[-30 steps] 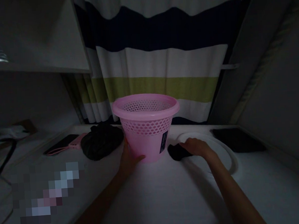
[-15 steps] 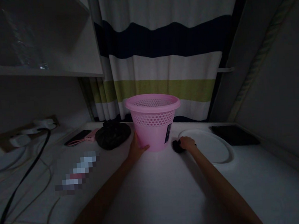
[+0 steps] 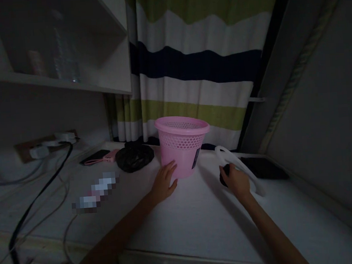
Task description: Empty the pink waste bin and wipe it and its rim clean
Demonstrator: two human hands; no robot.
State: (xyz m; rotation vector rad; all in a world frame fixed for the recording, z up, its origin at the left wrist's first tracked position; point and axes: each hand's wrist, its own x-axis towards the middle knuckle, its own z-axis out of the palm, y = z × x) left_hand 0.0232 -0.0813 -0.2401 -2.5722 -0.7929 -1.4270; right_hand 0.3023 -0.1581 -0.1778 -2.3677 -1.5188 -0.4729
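A pink plastic wastebasket (image 3: 180,158), with a perforated band under its rim and a dark label, stands upright on the white tabletop. My left hand (image 3: 164,183) rests against its lower front left side, fingers spread and not wrapped round it. To the right, my right hand (image 3: 239,180) is closed on a small black bundle (image 3: 225,176), whose exact kind I cannot make out. Just behind that hand is a white ring-shaped piece (image 3: 235,158), partly hidden by the hand and looking tilted. Whether the hand touches the ring I cannot tell.
A crumpled black plastic bag (image 3: 134,157) lies left of the basket, near a pink power bank (image 3: 109,156) and a dark phone (image 3: 95,157). A black flat object (image 3: 265,168) lies far right. Cables (image 3: 44,189) run down the left. A shelf (image 3: 55,86) overhangs.
My left hand has shifted from the basket's left side to its front. My right hand has moved right and nearer with the black bundle. The white ring now appears tilted, and the view has turned.
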